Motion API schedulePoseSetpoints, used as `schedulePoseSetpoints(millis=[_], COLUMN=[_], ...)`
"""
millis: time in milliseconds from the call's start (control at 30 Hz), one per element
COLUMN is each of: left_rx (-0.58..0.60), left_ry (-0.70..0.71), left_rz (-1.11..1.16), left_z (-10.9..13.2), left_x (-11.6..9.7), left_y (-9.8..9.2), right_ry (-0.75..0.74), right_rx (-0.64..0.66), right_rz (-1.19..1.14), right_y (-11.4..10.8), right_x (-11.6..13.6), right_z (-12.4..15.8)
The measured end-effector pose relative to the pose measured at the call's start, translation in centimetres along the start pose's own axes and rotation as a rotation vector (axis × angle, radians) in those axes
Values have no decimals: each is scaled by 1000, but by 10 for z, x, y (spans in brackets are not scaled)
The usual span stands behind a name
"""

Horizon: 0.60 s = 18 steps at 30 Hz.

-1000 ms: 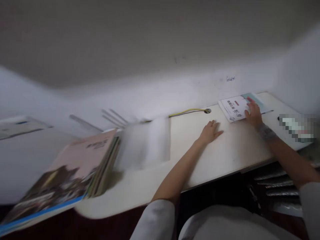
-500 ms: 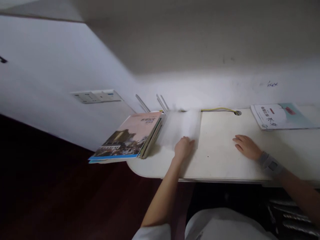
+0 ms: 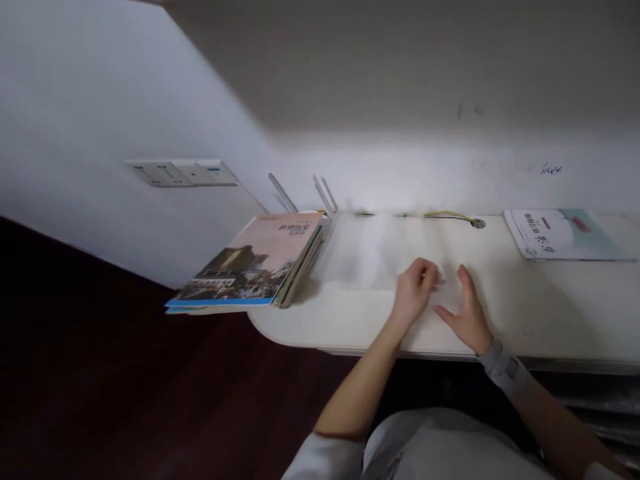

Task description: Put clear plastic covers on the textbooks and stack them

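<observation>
My left hand [image 3: 416, 288] is over the middle of the white desk [image 3: 540, 313], fingers curled on the near right part of a white booklet [image 3: 373, 250], which is smeared by motion. My right hand [image 3: 466, 312] stands on its edge just right of the left one, fingers stretched and thumb up, holding nothing. Whether it touches the booklet is unclear. A grey band sits on my right wrist.
A stack of books [image 3: 253, 263] with a pink and photo cover overhangs the desk's left end, beside metal bookend rods [image 3: 300, 193]. A white and teal booklet [image 3: 563, 233] lies far right. A yellow cable [image 3: 447, 215] runs to a desk hole. Wall sockets [image 3: 180, 172] are on the left.
My left hand has slid right with the white booklet. My right hand left the far-right booklet, came back to the middle and now stands beside the left hand.
</observation>
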<state>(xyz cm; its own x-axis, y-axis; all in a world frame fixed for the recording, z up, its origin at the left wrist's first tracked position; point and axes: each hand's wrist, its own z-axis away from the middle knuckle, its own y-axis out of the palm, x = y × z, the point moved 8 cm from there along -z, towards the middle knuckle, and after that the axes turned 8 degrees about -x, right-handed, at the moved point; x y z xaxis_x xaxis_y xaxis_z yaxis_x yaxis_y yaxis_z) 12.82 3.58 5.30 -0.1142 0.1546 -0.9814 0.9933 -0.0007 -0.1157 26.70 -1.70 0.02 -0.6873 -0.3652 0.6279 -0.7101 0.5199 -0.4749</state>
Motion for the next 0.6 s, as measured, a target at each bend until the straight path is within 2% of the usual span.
schedulePoseSetpoints(millis=[67, 100, 133, 200, 267, 333, 367, 400, 500, 600], left_rx=[48, 44, 33, -30, -144, -283, -316, -326, -224, -171], left_ry=[10, 13, 14, 3, -47, -139, -198, -245, -322, -243], left_rz=[227, 298, 348, 393, 376, 295, 228, 137, -236, -652], left_z=[21, 28, 34, 38, 38, 40, 43, 46, 52, 50], left_x=[-21, -29, -35, -36, -19, 14, 33, 50, 89, 97], left_y=[14, 12, 6, -17, -50, -85, -99, -111, -130, -142], right_ry=[48, 46, 25, -42, -106, -151, -170, -194, -268, -303], right_rx=[-160, -223, -254, -245, -177, -111, -76, -28, 125, 224], right_rz=[-20, 8, 56, 193, 340, 463, 506, 531, 537, 524], right_y=[-20, -32, -45, -68, -86, -101, -106, -108, -102, -90], right_x=[5, 5, 5, 2, -4, -11, -13, -15, -17, -22], right_z=[0, -1, -3, -9, -13, -9, -5, 2, 30, 58])
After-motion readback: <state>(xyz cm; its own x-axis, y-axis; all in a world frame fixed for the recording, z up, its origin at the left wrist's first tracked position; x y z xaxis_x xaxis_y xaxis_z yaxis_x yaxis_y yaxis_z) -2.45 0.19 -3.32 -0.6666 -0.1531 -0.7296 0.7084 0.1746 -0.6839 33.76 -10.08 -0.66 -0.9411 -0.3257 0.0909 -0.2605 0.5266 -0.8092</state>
